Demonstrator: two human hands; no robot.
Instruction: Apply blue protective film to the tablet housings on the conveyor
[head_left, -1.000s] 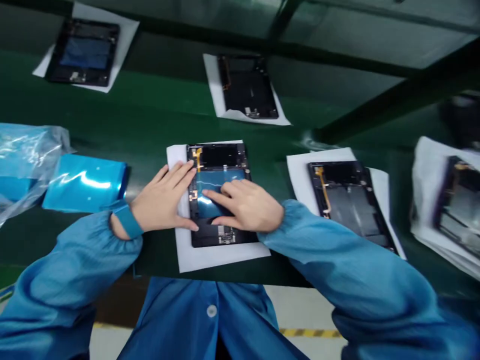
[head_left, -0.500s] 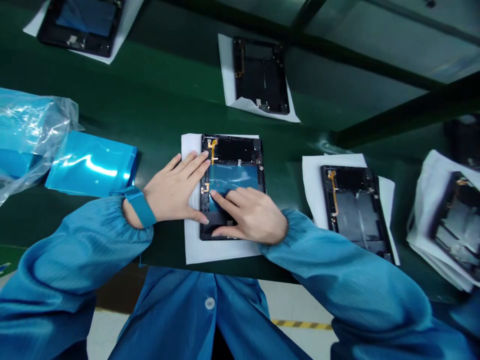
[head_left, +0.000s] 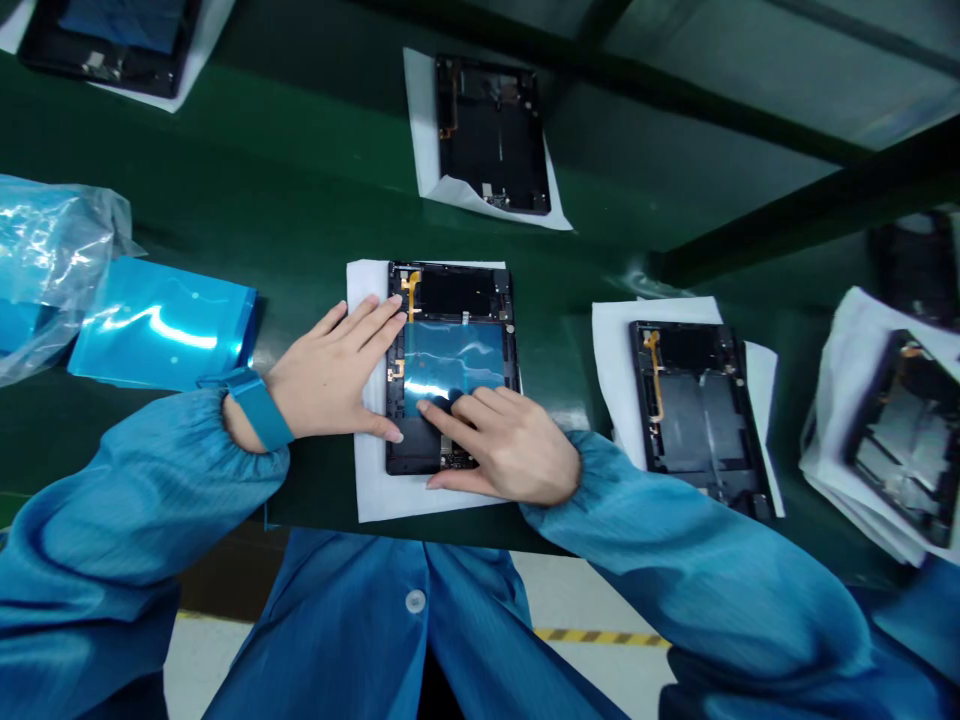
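Observation:
An opened tablet (head_left: 411, 452) lies on a white paper sheet (head_left: 375, 498) in front of me, its inner parts and an orange flex cable showing. A blue film sheet (head_left: 454, 352) covers the middle of the tablet. My left hand (head_left: 322, 383) has its fingers spread over the left edge of the tablet, fingertips and thumb on the frame. My right hand (head_left: 510, 445) rests over the lower right of the tablet. Its index fingertip touches the lower left part of the film; the other fingers are bent, and the thumb stretches to the left.
A stack of blue film sheets (head_left: 161, 325) and a clear plastic bag (head_left: 82, 240) lie at the left. Another opened tablet (head_left: 495, 140) sits on paper at the back. More stand at the right (head_left: 694, 410), far right (head_left: 911, 430) and top left (head_left: 105, 50).
My view has shifted, so everything sits a little further left and up. The right hand has moved slightly down and right over the tablet, uncovering more of the film's lower edge.

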